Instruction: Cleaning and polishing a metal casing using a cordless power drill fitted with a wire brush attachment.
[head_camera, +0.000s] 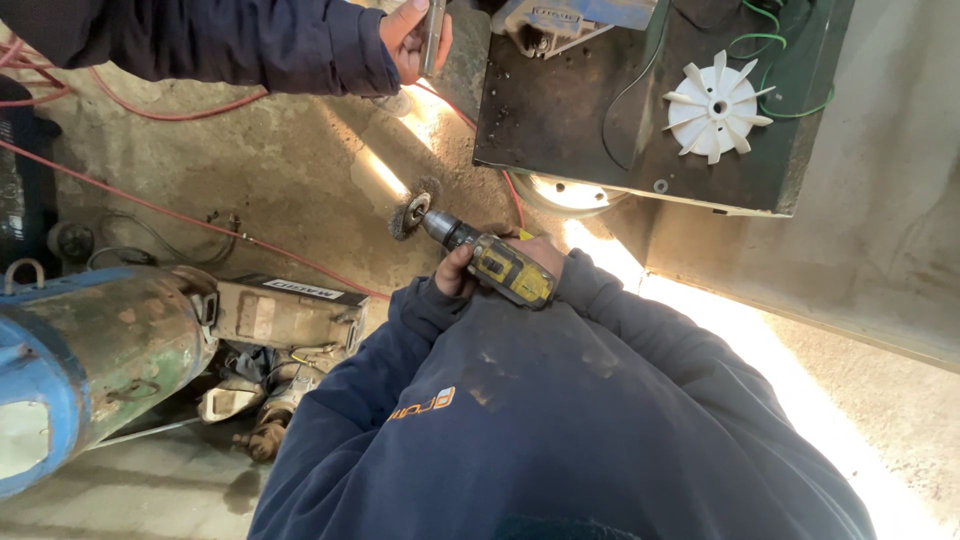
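Note:
Both my hands grip a yellow and black power drill (505, 270) just in front of my navy sweatshirt. My left hand (455, 272) wraps its front end behind the chuck. Over the rear of its body lies my right hand (540, 250). A round wire brush wheel (408, 215) sits on the drill's tip, pointing up and left above the concrete floor. At the top, another person's hand (405, 35) in a navy sleeve holds a short grey metal piece (433, 35) upright, well apart from the brush.
A large blue and green rusty motor housing (90, 350) lies at the left, with a grey metal box (285, 310) beside it. Red cables (180, 222) cross the floor. A dark metal plate (560, 120) carries a white plastic fan (715, 105) and green wire (770, 40).

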